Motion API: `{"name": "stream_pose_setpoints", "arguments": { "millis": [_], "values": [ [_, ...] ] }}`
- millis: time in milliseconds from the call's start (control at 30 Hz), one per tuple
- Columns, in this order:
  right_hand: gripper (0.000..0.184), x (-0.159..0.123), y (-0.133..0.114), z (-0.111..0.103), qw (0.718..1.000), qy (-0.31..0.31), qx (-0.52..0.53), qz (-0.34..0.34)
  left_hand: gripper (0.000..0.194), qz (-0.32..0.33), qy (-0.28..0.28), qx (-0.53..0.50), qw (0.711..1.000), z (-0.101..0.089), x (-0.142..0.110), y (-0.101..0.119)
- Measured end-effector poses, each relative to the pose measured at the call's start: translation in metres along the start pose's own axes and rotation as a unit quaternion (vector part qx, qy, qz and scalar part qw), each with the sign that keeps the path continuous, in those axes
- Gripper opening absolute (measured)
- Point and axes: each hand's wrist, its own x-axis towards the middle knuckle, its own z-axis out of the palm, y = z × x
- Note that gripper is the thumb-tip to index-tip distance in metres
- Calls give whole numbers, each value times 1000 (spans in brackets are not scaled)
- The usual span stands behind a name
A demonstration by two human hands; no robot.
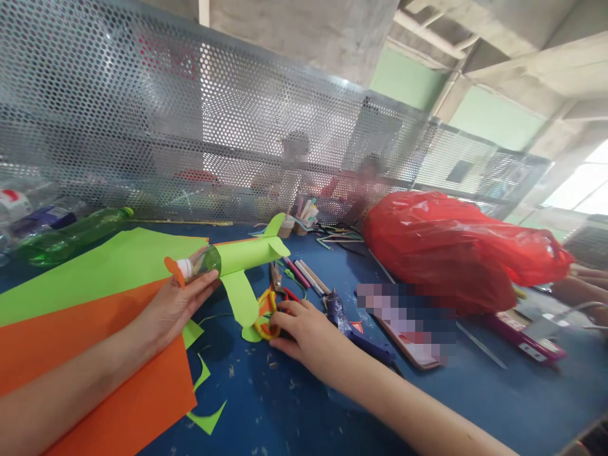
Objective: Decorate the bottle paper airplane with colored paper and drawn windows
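Observation:
My left hand (178,313) is closed around the neck end of a toy plane (247,256), made from a plastic bottle wrapped in light green paper. It has green wings and tail fins, and an orange paper propeller at the white cap. My right hand (304,329) curls its fingers at the yellow handles of a pair of scissors (266,310), whose blades point away from me on the table. The fingertips touch the handle loop. Part of the scissors is hidden behind the fingers and the plane's wing. A green paper piece (251,334) lies beneath the handles.
Green paper (118,259) and orange paper (118,380) sheets spread at left, with paper scraps (209,418) nearby. Bottles (71,237) lie behind. A glue gun (365,342), phone (403,335), markers (311,277) and red plastic bag (456,247) occupy the right. Another person's hand (582,291) is far right.

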Motion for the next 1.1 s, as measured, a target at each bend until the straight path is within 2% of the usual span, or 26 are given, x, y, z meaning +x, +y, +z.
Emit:
{"name": "stream_pose_setpoints", "arguments": {
  "millis": [233, 400, 500, 600, 633, 733, 867, 967, 1100],
  "values": [
    [18, 7, 8, -7, 993, -14, -43, 110, 56, -3, 16, -9, 1000, -1, 0, 1],
    [19, 5, 5, -9, 989, -12, -58, 138, 52, -9, 12, -9, 1000, 4, -3, 4],
    [20, 1, 12, -23, 990, 0, -27, 140, 50, -5, 8, -11, 1000, 6, -4, 4],
    [25, 0, 32, -46, 974, 64, -45, 211, 53, -7, 24, -13, 1000, 7, -3, 4],
    [25, 1, 41, -52, 970, 67, -61, 226, 54, -11, 30, -14, 999, 7, -3, 3],
    [25, 10, 71, -61, 961, 39, -101, 256, 55, -21, 35, -21, 999, 7, -1, 3],
    [18, 28, 100, -54, 957, -7, -104, 272, 50, -29, 26, -30, 999, 4, 2, 0],
    [19, 40, 107, -47, 955, -42, -100, 275, 46, -37, 27, -34, 998, 1, 5, -3],
    [29, 49, 106, -43, 951, -91, -101, 277, 41, -37, 16, -34, 999, -2, 8, -8]
  ]
}}
